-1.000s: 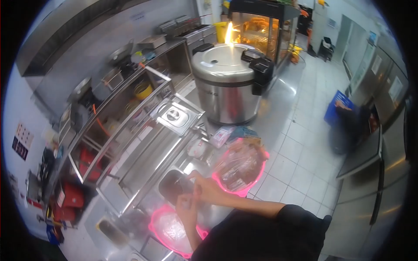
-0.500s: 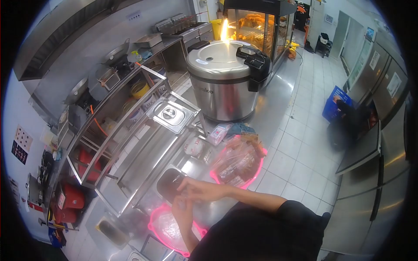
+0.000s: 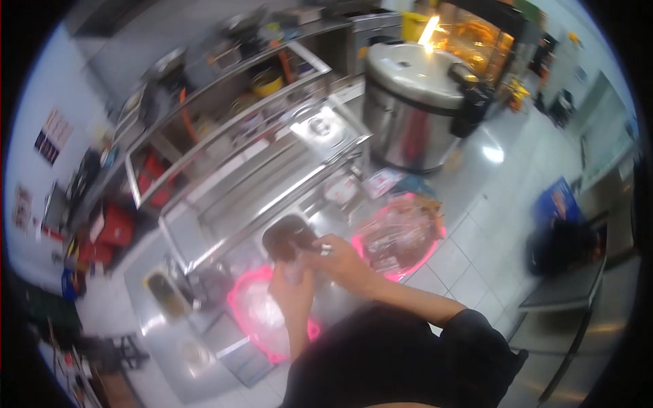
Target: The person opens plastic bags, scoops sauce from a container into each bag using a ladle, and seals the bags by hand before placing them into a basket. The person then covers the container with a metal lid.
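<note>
My left hand [image 3: 291, 291] and my right hand [image 3: 345, 265] meet over the counter, fingers bent and close together. Between them shows a pale, filmy bit, too blurred to name. Just beyond the fingertips sits a metal pan with dark brown contents [image 3: 280, 238]. Below my left hand, a pink basket [image 3: 239, 299] holds clear plastic. To the right of my right hand stands a second pink basket [image 3: 431, 254], filled with brown packs under clear plastic wrap [image 3: 398, 234].
A large steel cooker [image 3: 401, 115] stands on the counter beyond. A metal rack frame [image 3: 231, 146] and a lidded steel pan [image 3: 318, 127] are to its left. Someone in dark clothes [image 3: 561, 248] bends by the fridge at right, near a blue crate [image 3: 559, 202].
The view has swung, so the counter things sit farther right and the cooker higher. My hands have shifted slightly, with my right hand now bent beside the left, both still close together.
</note>
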Demonstrator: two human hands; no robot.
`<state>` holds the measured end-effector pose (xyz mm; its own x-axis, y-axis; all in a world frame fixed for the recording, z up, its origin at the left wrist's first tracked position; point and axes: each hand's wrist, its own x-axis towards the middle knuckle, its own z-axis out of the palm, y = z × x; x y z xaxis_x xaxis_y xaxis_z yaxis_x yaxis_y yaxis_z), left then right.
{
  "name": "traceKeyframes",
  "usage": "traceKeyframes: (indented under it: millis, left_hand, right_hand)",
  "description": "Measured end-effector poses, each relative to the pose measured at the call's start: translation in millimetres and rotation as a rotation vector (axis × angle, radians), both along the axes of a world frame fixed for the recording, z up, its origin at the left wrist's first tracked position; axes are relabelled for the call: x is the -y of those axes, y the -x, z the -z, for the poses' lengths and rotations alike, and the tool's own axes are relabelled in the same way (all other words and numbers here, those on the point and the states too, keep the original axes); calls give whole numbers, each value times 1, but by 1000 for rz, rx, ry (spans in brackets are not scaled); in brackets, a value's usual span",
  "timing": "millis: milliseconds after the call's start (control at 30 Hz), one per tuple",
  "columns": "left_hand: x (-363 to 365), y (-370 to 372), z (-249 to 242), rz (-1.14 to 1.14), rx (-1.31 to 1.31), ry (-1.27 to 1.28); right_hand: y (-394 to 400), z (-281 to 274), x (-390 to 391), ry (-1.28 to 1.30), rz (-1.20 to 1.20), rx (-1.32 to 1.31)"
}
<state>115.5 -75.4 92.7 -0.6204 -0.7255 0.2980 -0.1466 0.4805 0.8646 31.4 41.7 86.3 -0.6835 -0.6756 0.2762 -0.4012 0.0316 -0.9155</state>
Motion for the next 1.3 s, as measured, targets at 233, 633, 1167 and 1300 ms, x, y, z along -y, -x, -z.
traceKeyframes:
  millis: [233,633,1167,1300]
  left_hand:
    - [18,-24,-21,316,151,110]
    - [54,-50,4,323,122,-150]
    - [88,-89,27,118,50,-278]
    - [95,-98,32,60,42,-278]
  right_hand:
    - [9,-31,-1,-249,-177,-109]
    - [32,12,29,-244,119,-300]
    - [100,48,66,-609,-291,-262]
    - [103,60,42,-453,-223,91]
